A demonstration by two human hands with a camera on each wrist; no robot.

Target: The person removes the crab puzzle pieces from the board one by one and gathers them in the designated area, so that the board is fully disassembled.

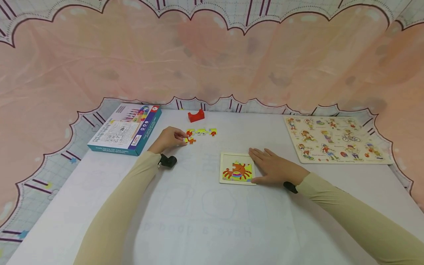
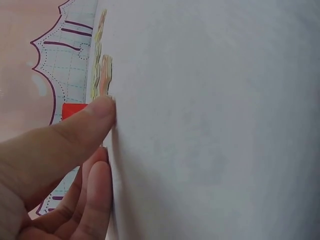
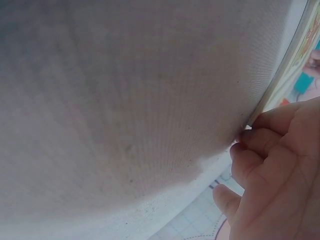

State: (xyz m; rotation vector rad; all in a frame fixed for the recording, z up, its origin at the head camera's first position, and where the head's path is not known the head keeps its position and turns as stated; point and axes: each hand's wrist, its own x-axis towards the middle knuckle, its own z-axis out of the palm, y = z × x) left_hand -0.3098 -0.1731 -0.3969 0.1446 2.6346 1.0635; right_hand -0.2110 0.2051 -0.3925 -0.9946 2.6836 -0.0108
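Note:
A small puzzle board with a pale frame lies on the white table, partly filled with an orange crab picture. My right hand rests along its right side, fingers extended at the upper corner and thumb at the lower one. In the right wrist view the fingertips meet the board's edge. Farther left, my left hand pinches at an orange and yellow puzzle piece with thumb and fingers; its grasped end is hidden. Loose pieces lie in a row just behind it.
A red curved block stands near the back edge. To the left lies a blue and white box. At the right is a large wooden board with printed figures. A patterned curtain hangs behind the table.

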